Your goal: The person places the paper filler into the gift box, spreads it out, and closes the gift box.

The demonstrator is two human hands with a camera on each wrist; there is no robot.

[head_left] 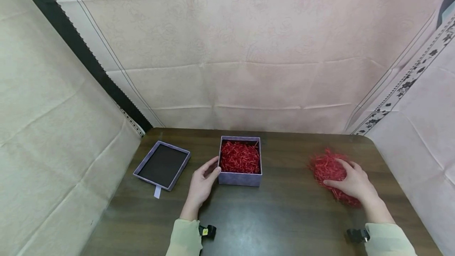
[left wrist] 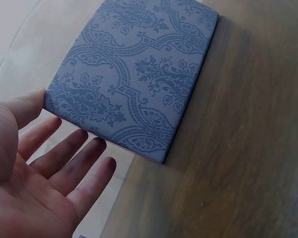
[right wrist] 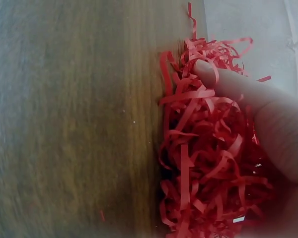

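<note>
A purple patterned box [head_left: 239, 179] stands open on the table, filled with red shredded paper [head_left: 240, 157]. My left hand [head_left: 203, 183] is at the box's left side, thumb and fingertips touching its upper edge. In the left wrist view, the fingers [left wrist: 72, 173] of that hand are loosely extended beside the box's damask-patterned wall [left wrist: 134, 69]. At the right, my right hand [head_left: 352, 181] grips a loose heap of red shredded paper [head_left: 328, 167], its thumb and fingers spread around it. The right wrist view has the thumb [right wrist: 228, 82] pressed into the tangled strips [right wrist: 203, 134].
The box's lid [head_left: 161, 165] lies with its black inside up at the left of the table, a pale ribbon tab [head_left: 157, 191] sticking out. Pale cloth hangings [head_left: 249, 50] enclose the brown wooden table [head_left: 270, 216] at the back and sides.
</note>
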